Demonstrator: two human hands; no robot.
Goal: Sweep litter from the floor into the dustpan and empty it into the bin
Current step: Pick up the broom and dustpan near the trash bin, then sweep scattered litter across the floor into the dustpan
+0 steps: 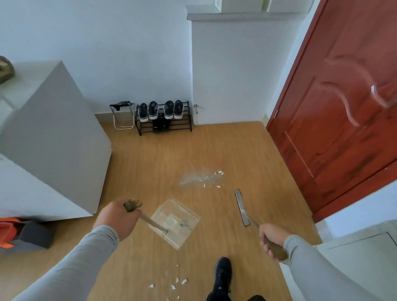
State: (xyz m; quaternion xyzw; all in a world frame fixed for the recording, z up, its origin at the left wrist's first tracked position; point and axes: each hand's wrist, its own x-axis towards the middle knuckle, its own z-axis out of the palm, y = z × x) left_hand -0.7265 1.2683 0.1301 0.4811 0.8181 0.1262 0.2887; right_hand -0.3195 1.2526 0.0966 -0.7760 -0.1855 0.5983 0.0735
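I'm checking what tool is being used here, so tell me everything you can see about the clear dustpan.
The clear plastic dustpan is a see-through, boxy pan with a comb-like row of teeth and a pale yellowish patch inside. A thin metal shaft runs from its rear up to a brownish grip, which the left hand holds. The pan hangs low over the wooden floor, tilted; whether it touches the floor is unclear. No litter shows inside.

one dustpan [175, 222], one broom [242, 207], four shoes on the rack [163, 119], two litter patches [211, 178], one door [344, 111].
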